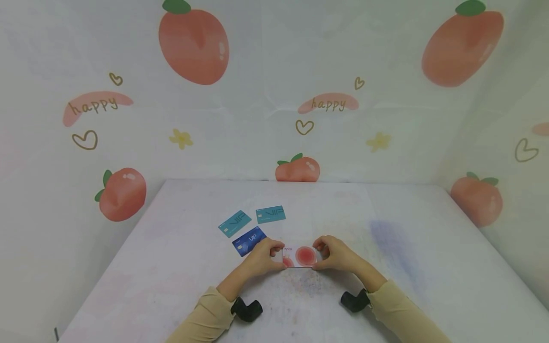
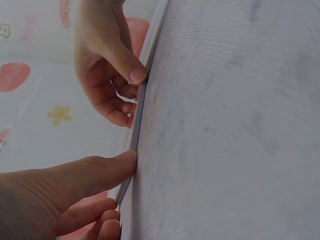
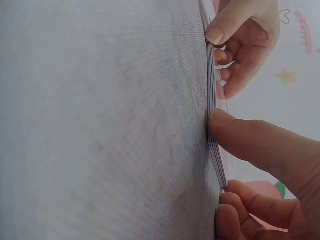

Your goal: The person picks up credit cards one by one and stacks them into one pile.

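Observation:
A small stack of cards (image 1: 305, 256), its top one white with red circles, lies low at the table's front middle. My left hand (image 1: 260, 257) pinches its left end between thumb and fingers. At the opposite end my right hand (image 1: 340, 253) does the same. In the left wrist view the layered edges of the stack (image 2: 142, 102) show close along the tabletop, with a thumb against the near edge. The right wrist view shows the stack (image 3: 212, 82) edge-on too, its near corner by the right fingertips. A blue VIP card (image 1: 248, 242) lies partly behind the left hand.
Two teal VIP cards, one tilted (image 1: 234, 224) and one nearly level (image 1: 270, 214), lie farther back on the white table (image 1: 429, 286). Black wrist mounts (image 1: 247, 310) stick out from both sleeves. A fruit-patterned cloth (image 1: 257, 119) hangs behind the table.

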`<state>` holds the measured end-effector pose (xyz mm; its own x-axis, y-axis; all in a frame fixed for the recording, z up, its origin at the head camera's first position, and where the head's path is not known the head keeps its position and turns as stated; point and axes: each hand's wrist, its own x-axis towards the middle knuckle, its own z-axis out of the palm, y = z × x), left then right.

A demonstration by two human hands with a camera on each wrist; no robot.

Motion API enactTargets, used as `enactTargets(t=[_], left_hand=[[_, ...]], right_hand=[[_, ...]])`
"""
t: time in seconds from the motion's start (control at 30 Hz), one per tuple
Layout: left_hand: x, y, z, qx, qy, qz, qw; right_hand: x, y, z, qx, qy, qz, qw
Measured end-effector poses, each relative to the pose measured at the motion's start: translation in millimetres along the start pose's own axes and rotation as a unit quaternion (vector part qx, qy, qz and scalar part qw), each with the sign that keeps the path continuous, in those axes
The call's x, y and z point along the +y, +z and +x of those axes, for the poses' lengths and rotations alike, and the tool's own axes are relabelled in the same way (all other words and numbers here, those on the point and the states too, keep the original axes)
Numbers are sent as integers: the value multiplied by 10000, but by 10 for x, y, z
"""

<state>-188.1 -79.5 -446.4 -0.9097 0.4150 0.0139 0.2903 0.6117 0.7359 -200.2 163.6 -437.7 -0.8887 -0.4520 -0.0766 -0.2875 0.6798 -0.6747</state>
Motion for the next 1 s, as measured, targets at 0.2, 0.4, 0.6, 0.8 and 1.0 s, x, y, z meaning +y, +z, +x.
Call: enactTargets(t=[0.2,0.4,0.6,0.8,1.0], left_hand=[[8,-10,-3,-67,-66,-26,10000],[21,-25,-3,-129,-98,-29,9999],[36,-53,-10,-177,-121,-49,9998],[21,-98,-41,-98,-127,-226,9996],[-26,-181,-70,22,-238,-445,9987]], right_hand=[[-4,-8,-1,-1,-57,-25,10000],[3,-10,12,-27,32,-60,10000],[7,-20,14,-90,96,-20,9999],[-16,-40,19,-152,255,60,9995],[-17,-90,33,-141,123,93,9998]])
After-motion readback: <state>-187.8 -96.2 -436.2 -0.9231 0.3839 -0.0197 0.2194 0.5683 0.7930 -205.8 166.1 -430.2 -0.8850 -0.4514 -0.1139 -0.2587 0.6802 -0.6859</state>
